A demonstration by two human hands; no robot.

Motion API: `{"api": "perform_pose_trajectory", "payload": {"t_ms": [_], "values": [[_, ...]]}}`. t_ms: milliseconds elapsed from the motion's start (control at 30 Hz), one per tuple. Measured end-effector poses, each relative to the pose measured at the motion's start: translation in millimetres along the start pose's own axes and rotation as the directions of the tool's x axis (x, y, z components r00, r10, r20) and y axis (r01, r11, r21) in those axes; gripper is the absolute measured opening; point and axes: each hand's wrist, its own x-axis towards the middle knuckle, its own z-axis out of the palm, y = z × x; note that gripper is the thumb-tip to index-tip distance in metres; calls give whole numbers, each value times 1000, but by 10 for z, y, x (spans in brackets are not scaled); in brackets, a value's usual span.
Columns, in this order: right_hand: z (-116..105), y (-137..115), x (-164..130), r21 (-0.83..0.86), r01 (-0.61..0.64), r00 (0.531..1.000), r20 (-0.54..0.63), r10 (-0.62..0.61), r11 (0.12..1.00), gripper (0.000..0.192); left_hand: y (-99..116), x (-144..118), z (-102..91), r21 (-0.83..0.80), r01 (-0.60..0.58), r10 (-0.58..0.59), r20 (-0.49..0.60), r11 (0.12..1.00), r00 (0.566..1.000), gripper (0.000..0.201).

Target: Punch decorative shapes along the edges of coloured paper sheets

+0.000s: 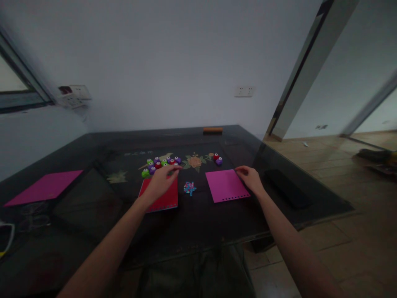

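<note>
My left hand (pixel 163 179) hovers over the red sheet or pad (pixel 169 194) with punched holes, fingers stretched toward the right and thumb apart. Just beyond it sits a cluster of green, purple and red balls with eye-like white tops (pixel 151 169). My right hand (pixel 250 179) is at the far right corner of a pink sheet (pixel 225 186), its fingertips close to the edge; whether they touch is unclear. Holes run along the sheet's near edge. Between the two sheets lies a small pile of blue and pink bits (pixel 189 188).
A red ball (pixel 216 157) and a purple ball (pixel 219 161) sit behind the pink sheet. A dark flat object (pixel 287 188) lies at right, a brown roll (pixel 212 130) at the back. Another pink sheet (pixel 46 187) and glasses (pixel 34 219) are at left on the dark table (pixel 201 223).
</note>
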Motion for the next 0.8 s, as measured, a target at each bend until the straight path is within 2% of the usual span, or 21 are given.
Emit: {"api": "perform_pose_trajectory", "payload": {"t_ms": [167, 267, 367, 433, 533, 600, 700, 800], "values": [[39, -160, -20, 69, 87, 996, 19, -89, 994, 18, -904, -182, -315, 146, 190, -178, -93, 971, 980, 29], [60, -412, -15, 95, 137, 989, 44, -141, 986, 16, -1187, -255, -381, 183, 238, -221, -107, 954, 969, 30], [149, -805, 36, 118, 214, 973, 66, -223, 970, 15, -1259, -270, -380, 182, 221, -205, -102, 958, 973, 30], [308, -1120, 78, 146, 283, 952, 75, -296, 948, 16, -1253, -267, -364, 195, 205, -195, -73, 959, 978, 29], [722, -1566, 81, 105, 394, 900, 155, -406, 913, 18, -1236, -270, -350, 223, 158, -161, -5, 962, 987, 28], [1049, -1771, 25, -10, 448, 859, 284, -427, 894, 21, -1234, -279, -347, 230, 117, -129, 41, 966, 991, 29], [1452, -1878, -98, -178, 495, 810, 451, -376, 851, 22, -1245, -298, -332, 241, 83, -112, 107, 967, 988, 32], [1663, -1813, -182, -291, 547, 803, 448, -394, 785, 30, -1267, -310, -296, 281, 73, -119, 152, 957, 981, 41]]}}
